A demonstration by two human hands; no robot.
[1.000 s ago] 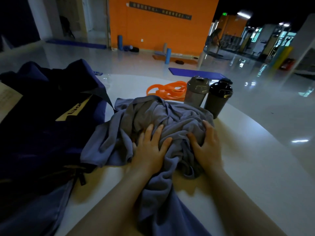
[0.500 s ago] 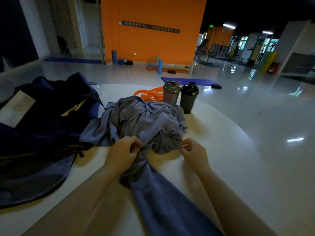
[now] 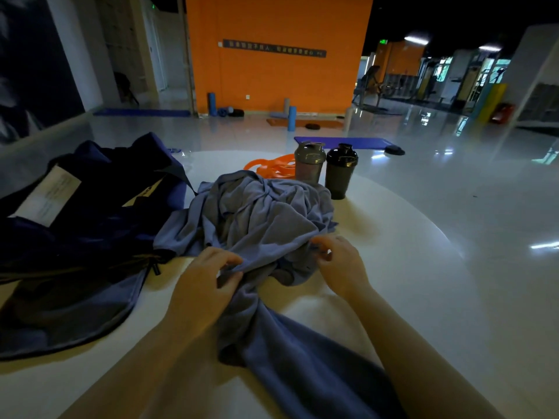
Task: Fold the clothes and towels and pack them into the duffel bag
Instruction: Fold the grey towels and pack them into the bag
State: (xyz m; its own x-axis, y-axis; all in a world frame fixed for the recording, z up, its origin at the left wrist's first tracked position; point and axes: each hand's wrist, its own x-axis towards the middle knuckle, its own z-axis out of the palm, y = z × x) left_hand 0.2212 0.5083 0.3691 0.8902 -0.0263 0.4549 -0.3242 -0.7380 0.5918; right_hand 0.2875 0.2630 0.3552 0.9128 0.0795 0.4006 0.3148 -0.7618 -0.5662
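Two hands on the crumpled grey-blue cloth (image 3: 260, 225) heaped mid-table. Left hand (image 3: 205, 282) has its fingers (image 3: 228, 261) curled, pinching a fold at the near-left side of the heap. Right hand (image 3: 340, 264) is at the near-right side, fingers (image 3: 322, 241) bent and pinching the cloth edge. A long tail of the same cloth runs from the heap between both forearms to the near edge of the table (image 3: 408, 267), which is white and round.

Duffel bag (image 3: 84, 237), dark navy, lies open along the left edge of the table, touching the left side of the heap. Its unzipped flap hangs toward the near-left edge, zipper pull just beside the left hand. White label (image 3: 45, 196) shows on the bag's lining, yellow patch (image 3: 145, 192) near its mouth.

At the far edge, right behind the heap: grey shaker bottle (image 3: 309, 161) and black shaker bottle (image 3: 340, 170), upright, side by side, touching or nearly so. The heap presses up against their bases. Orange bands (image 3: 269, 167) lie coiled left of the grey one, partly hidden by it and by the cloth.

Off the table: glossy floor, orange wall (image 3: 278, 80), blue mat (image 3: 341, 142), foam rollers.
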